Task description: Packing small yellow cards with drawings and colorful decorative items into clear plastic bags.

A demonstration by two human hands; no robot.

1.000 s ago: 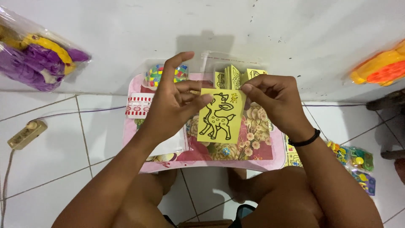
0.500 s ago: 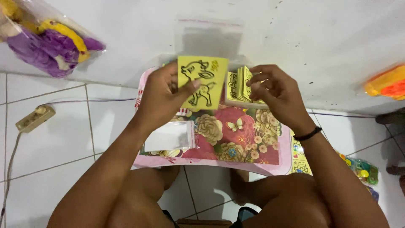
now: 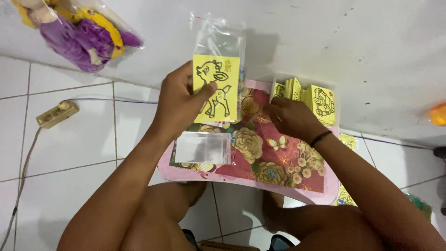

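Note:
My left hand (image 3: 179, 104) holds up a yellow card (image 3: 217, 88) printed with a black deer outline, thumb pressed on its face. A clear plastic sleeve (image 3: 218, 37) rises behind the card's top edge. My right hand (image 3: 290, 120) rests lower on the pink floral lap tray (image 3: 260, 153), fingers curled by a stack of yellow picture cards (image 3: 316, 100) in a clear box; whether it grips anything is unclear. A pile of small clear sleeves (image 3: 203, 148) lies on the tray's left side.
A bagged purple and yellow plush toy (image 3: 79, 32) lies at the upper left. A beige power strip (image 3: 56, 114) with its cord sits on the white tiled floor at left. More yellow cards (image 3: 347, 141) lie right of the tray. An orange object (image 3: 437, 114) shows at the right edge.
My left hand has carried the deer card up and to the left, with a clear sleeve now behind it. My right hand let go of the card and dropped toward the card stack.

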